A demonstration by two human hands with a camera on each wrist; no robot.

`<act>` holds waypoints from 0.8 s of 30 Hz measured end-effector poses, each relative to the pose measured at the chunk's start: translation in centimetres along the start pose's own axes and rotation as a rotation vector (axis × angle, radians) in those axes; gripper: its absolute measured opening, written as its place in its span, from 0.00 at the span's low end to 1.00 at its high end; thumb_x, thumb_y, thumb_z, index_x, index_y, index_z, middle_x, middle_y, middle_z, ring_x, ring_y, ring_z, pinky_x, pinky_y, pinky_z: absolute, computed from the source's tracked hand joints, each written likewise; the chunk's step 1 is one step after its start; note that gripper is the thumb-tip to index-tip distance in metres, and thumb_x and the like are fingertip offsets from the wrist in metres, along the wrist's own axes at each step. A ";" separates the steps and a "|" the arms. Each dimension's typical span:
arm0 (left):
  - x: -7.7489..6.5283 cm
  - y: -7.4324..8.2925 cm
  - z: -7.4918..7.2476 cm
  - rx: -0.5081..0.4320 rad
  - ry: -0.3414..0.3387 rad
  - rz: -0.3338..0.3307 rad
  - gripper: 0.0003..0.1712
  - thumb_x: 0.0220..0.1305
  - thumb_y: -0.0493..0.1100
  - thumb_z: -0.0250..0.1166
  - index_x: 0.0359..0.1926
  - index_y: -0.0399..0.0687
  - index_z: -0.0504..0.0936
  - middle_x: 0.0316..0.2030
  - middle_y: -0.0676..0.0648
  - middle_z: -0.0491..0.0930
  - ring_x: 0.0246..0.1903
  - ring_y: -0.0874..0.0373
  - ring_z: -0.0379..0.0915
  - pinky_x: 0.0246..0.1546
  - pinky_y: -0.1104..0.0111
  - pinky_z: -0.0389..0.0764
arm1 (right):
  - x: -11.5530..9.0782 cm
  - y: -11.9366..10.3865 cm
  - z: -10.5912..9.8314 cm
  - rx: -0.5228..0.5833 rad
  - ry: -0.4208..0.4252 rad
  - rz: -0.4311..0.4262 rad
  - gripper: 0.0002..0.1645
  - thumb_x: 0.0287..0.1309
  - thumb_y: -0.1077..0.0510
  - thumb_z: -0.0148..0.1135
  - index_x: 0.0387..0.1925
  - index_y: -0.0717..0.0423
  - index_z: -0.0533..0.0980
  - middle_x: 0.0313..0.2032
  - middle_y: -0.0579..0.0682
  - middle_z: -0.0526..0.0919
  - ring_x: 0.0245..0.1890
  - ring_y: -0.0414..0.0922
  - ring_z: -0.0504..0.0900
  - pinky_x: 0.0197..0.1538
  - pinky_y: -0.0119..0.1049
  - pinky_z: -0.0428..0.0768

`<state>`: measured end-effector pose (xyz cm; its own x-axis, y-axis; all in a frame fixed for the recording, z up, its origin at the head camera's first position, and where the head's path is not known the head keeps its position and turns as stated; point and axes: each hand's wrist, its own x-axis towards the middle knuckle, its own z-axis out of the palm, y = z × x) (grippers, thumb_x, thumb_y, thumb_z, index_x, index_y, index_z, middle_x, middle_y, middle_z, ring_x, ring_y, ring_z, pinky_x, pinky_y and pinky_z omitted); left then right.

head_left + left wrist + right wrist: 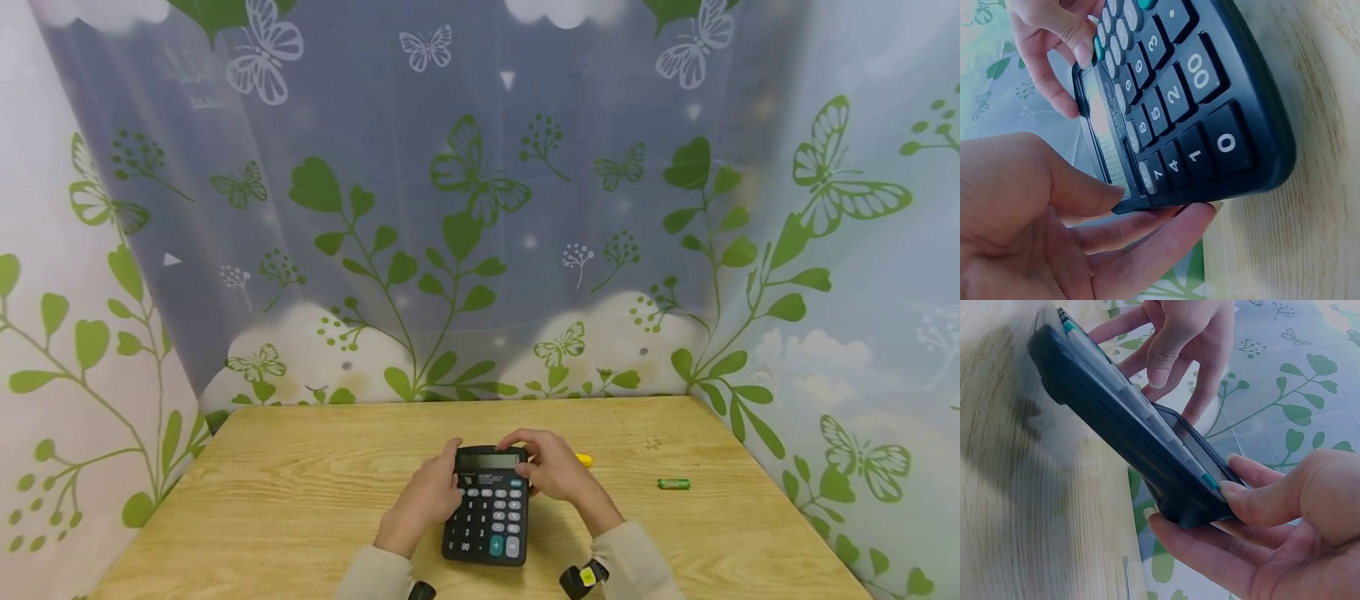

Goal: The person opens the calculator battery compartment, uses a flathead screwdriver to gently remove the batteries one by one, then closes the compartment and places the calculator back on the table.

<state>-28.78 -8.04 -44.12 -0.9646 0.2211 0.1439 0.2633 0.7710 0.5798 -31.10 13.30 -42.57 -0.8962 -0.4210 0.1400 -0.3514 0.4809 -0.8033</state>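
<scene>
A black desk calculator (472,533) with grey, black and green keys is held tilted between both hands, keys and display upward. In the right wrist view its underside stands off the wooden table. My left hand (426,498) grips the upper left edge, thumb (1088,187) on the front beside the display, fingers under the body. At the upper right corner my right hand (557,468) pinches the calculator (1122,412), with the thumb (1260,501) on the front and the other fingers around the back. The calculator's back is mostly hidden.
A green battery (673,483) lies on the wooden table (300,500) to the right. Behind the right hand shows a yellow piece (584,459), mostly hidden. Tiny pieces (654,443) lie farther back. A thin metal shaft (1126,575) rests at lower left in the right wrist view.
</scene>
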 end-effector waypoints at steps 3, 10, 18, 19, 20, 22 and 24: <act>0.0 -0.1 0.0 -0.005 0.002 -0.012 0.32 0.64 0.32 0.55 0.68 0.40 0.59 0.53 0.32 0.77 0.48 0.43 0.77 0.47 0.50 0.80 | 0.1 -0.1 0.0 0.005 0.003 0.000 0.21 0.60 0.72 0.54 0.51 0.52 0.77 0.35 0.59 0.82 0.28 0.44 0.83 0.24 0.43 0.85; -0.2 -0.2 -0.2 -0.025 -0.018 -0.028 0.33 0.64 0.32 0.56 0.68 0.41 0.58 0.51 0.32 0.78 0.39 0.50 0.76 0.39 0.55 0.80 | 0.1 -0.2 0.1 0.048 -0.007 0.008 0.21 0.61 0.72 0.53 0.51 0.52 0.76 0.36 0.59 0.82 0.30 0.45 0.84 0.27 0.48 0.86; 0.0 -0.3 -0.4 -0.055 -0.031 -0.038 0.35 0.64 0.32 0.56 0.70 0.40 0.55 0.47 0.31 0.79 0.35 0.53 0.75 0.37 0.59 0.80 | 0.1 -0.4 0.2 0.061 0.003 0.023 0.20 0.62 0.73 0.52 0.51 0.51 0.76 0.37 0.60 0.82 0.30 0.45 0.84 0.28 0.48 0.86; 0.0 -0.3 -0.4 -0.056 -0.033 -0.038 0.35 0.64 0.32 0.55 0.70 0.40 0.55 0.47 0.31 0.79 0.33 0.53 0.74 0.35 0.60 0.80 | 0.1 -0.4 0.1 0.063 0.003 0.024 0.20 0.62 0.73 0.52 0.51 0.51 0.76 0.38 0.60 0.82 0.30 0.45 0.84 0.28 0.48 0.86; 0.1 -0.4 -0.4 -0.059 -0.036 -0.038 0.34 0.64 0.32 0.55 0.70 0.40 0.55 0.46 0.31 0.79 0.32 0.53 0.74 0.34 0.60 0.79 | 0.1 -0.5 0.1 0.065 0.002 0.023 0.20 0.62 0.73 0.52 0.51 0.51 0.76 0.38 0.60 0.82 0.30 0.45 0.84 0.28 0.48 0.86; 0.1 -0.4 -0.4 -0.060 -0.038 -0.037 0.34 0.64 0.32 0.55 0.70 0.40 0.55 0.45 0.30 0.79 0.31 0.53 0.73 0.32 0.61 0.79 | 0.1 -0.6 0.2 0.069 0.001 0.023 0.20 0.62 0.73 0.52 0.51 0.51 0.76 0.38 0.60 0.82 0.30 0.45 0.84 0.28 0.48 0.86; 0.1 -0.5 -0.5 -0.068 -0.043 -0.041 0.33 0.65 0.32 0.55 0.69 0.40 0.55 0.46 0.30 0.79 0.31 0.53 0.74 0.30 0.62 0.78 | 0.1 -0.7 0.2 0.068 0.000 0.023 0.20 0.62 0.73 0.52 0.51 0.52 0.76 0.38 0.60 0.82 0.30 0.45 0.84 0.27 0.46 0.86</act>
<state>-29.05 -8.70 -43.98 -0.9725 0.2167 0.0858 0.2207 0.7377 0.6380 -30.94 12.78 -42.13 -0.9038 -0.4106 0.1208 -0.3115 0.4373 -0.8437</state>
